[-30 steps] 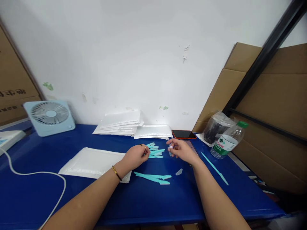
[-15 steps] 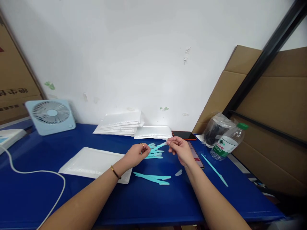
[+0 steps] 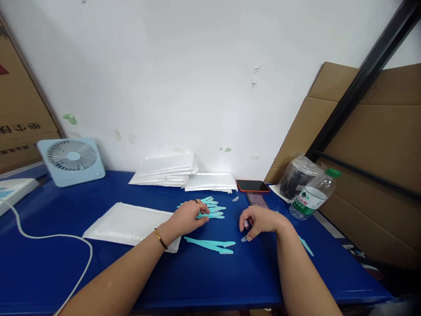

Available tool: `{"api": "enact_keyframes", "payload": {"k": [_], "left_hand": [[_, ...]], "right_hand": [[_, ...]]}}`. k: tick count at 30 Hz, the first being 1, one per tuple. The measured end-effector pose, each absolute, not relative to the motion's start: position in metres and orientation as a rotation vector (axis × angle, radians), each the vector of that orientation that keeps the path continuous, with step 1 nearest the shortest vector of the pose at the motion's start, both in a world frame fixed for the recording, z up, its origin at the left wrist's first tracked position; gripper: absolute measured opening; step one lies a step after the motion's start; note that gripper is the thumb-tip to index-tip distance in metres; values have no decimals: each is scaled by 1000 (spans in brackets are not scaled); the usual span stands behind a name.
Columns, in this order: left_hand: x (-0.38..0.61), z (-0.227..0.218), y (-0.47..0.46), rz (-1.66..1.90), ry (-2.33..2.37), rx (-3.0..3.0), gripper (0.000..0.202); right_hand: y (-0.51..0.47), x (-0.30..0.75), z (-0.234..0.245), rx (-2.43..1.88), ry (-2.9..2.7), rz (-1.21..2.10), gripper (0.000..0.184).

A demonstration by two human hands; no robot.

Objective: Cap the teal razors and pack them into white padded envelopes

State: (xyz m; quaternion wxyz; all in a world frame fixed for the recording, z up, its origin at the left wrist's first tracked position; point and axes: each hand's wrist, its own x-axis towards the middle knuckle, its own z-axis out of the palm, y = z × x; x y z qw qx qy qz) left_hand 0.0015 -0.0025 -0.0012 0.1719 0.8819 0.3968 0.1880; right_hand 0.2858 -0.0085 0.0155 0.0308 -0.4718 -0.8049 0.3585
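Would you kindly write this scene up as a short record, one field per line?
Left hand: at the pile of turquoise tools
Right hand: bent down at a small translucent piece; grip unclear
Nearer than pile: two overlapping turquoise tools
Left of pile: white padded envelope, lying flat
Along wall: stacked white envelopes, orange-edged phone
Right side: green-capped bottle
Far left: light-blue fan

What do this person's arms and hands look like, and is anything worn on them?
Both forearms show without sleeves, and the hands are ungloved. Around the left wrist sits a thin bracelet, dark with a gold-coloured part. A gold-coloured ring is on one of the fingers of the left hand. The right hand shows no jewellery.
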Motion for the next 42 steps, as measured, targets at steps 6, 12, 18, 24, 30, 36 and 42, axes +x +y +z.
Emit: {"api": "enact_keyframes", "payload": {"k": [6, 12, 18, 24, 30, 36, 42], "left_hand": [[7, 3, -21, 204, 746, 2518, 33], [8, -3, -15, 266, 843, 2479, 13], [7, -9, -1, 617, 984, 2039, 21], [6, -7, 4, 690, 1009, 1832, 24], [6, -5, 4, 729, 1082, 1965, 26], [4, -7, 5, 726, 1071, 2004, 25], [3, -6, 5, 712, 1067, 2000, 27]], "right_hand": [[-5, 271, 0, -1474, -2546, 912, 13], [-3, 259, 4, -1336, -2073, 824, 16], [-2, 248, 14, -1090, -1580, 1013, 32], [-5, 238, 15, -966, -1452, 1068, 27], [-6, 232, 12, -1000, -1365, 1038, 27], [-7, 223, 6, -1025, -1415, 1068, 28], [-6, 225, 6, -998, -1377, 1042, 26]]}}
